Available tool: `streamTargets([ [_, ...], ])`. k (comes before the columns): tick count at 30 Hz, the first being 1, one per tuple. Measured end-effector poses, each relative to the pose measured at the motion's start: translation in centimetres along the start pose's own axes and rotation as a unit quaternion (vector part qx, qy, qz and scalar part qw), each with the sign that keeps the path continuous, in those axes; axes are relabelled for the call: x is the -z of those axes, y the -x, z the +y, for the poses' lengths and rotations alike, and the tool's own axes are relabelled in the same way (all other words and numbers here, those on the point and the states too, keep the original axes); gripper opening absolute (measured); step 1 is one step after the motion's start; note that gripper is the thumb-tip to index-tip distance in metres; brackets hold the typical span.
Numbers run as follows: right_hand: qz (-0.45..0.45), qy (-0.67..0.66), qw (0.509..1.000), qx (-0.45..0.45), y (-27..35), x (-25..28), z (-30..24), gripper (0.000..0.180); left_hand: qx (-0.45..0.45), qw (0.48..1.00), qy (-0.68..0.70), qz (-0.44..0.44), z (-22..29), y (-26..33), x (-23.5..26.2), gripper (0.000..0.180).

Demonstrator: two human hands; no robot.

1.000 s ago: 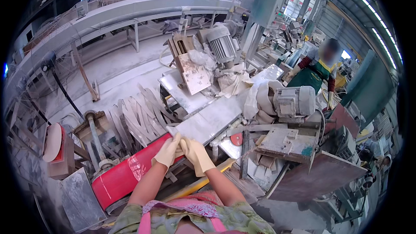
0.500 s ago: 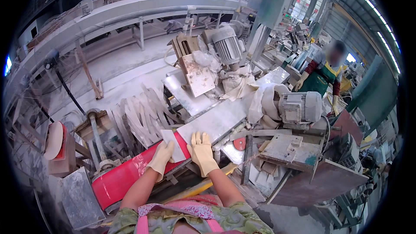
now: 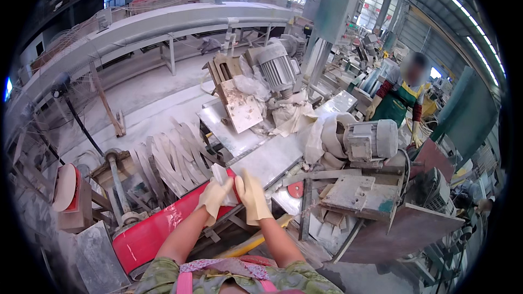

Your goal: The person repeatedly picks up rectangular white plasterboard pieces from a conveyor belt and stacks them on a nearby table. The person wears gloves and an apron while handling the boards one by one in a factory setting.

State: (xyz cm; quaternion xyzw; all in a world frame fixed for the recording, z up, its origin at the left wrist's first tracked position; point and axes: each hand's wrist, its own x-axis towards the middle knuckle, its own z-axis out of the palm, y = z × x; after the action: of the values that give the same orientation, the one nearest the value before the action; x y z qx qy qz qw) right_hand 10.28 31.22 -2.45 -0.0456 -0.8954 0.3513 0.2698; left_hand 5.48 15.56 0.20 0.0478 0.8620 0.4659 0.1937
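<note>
Both of my hands wear cream gloves. My left hand [image 3: 216,195] is closed around a pale flat tile piece [image 3: 232,198], above the end of a red belt [image 3: 163,220]. The piece is tilted, and my fingers hide part of it. Close by on its right, my right hand [image 3: 250,195] is turned on edge with its fingers stretched upward, near the gap between the belt and a smooth grey metal plate [image 3: 269,158]. Whether its fingertips touch the piece cannot be made out.
Pale thin strips [image 3: 174,158] are heaped left of the belt. Beyond the plate stand a dusty motor [image 3: 278,68] and another motor [image 3: 373,139] at right. A co-worker in a green apron [image 3: 393,103] stands farther right. A large board [image 3: 397,234] leans at lower right.
My left hand has lifted and tilted the tile piece and shifted it slightly right. My right hand has come off the metal plate and turned on edge toward the left hand.
</note>
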Motion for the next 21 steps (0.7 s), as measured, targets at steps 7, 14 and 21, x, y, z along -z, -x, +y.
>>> streamTargets([
  [7,-0.104,0.288,0.947,0.093,0.1,-0.2,5.7,0.071,0.041,0.998,0.041,0.031,-0.5,-1.7,-0.3,0.054],
  [14,-0.089,0.078,0.993,-0.016,-2.8,1.6,5.3,0.034,0.029,0.998,0.011,0.049,3.4,-2.0,-0.6,0.049],
  [21,-0.061,-0.151,0.981,-0.110,-0.5,1.2,-1.1,0.038,-0.040,0.999,-0.022,0.017,4.2,-1.8,-1.2,0.058],
])
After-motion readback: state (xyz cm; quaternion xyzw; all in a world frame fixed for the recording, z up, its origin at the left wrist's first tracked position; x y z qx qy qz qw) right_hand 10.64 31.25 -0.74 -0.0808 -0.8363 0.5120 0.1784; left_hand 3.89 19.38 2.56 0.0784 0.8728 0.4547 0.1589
